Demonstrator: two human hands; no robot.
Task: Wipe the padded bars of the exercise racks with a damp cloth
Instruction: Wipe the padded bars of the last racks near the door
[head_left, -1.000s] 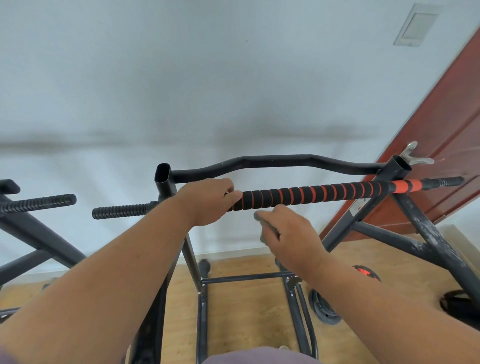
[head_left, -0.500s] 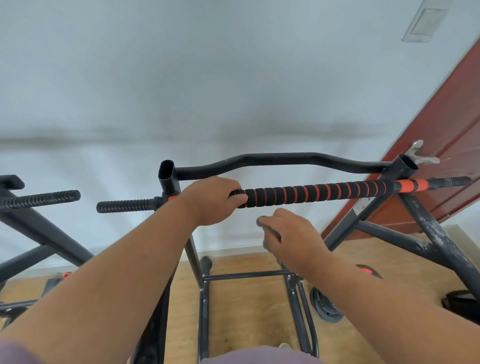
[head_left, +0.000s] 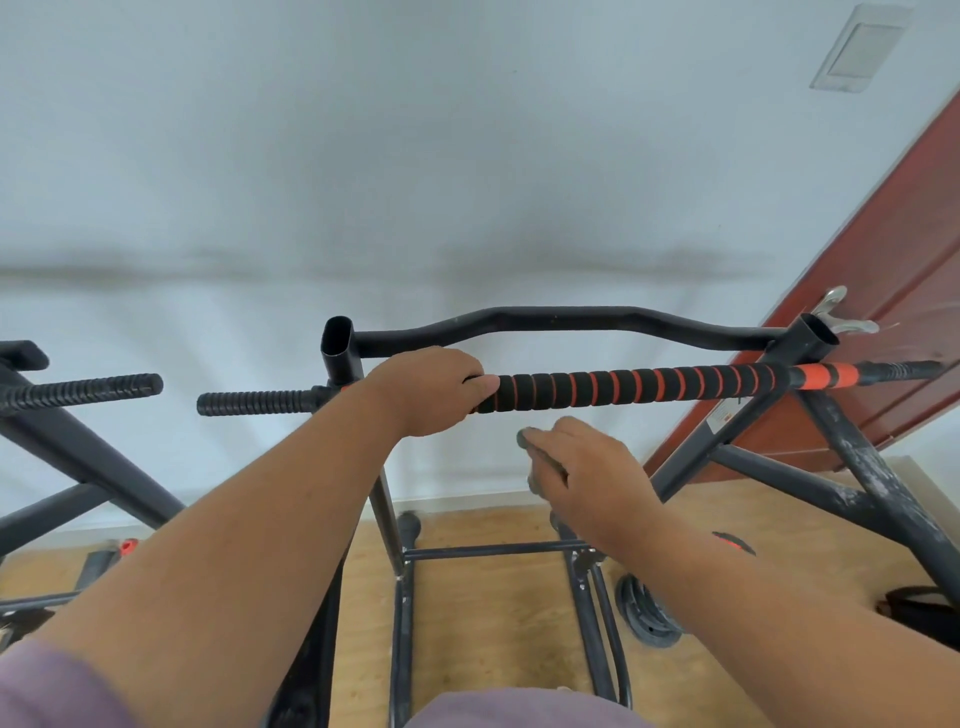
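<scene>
A black foam-padded bar with orange rings (head_left: 634, 389) runs across the exercise rack (head_left: 852, 467) at chest height. My left hand (head_left: 431, 389) grips the bar's left end, fingers curled over it. My right hand (head_left: 582, 473) hangs just below the bar, apart from it, fingers curled around a small grey cloth (head_left: 535, 447) of which only an edge shows. A ribbed black grip (head_left: 260, 402) sticks out left of the rack's post.
A curved black bar (head_left: 561, 319) spans the rack behind the padded one. A second rack (head_left: 78, 395) stands at the left. A red-brown door (head_left: 883, 270) is at the right, weight plates (head_left: 649, 613) lie on the wooden floor.
My left hand stays on the bar. My right hand with the cloth has drifted slightly down and away from the bar. The camera shifted a little.
</scene>
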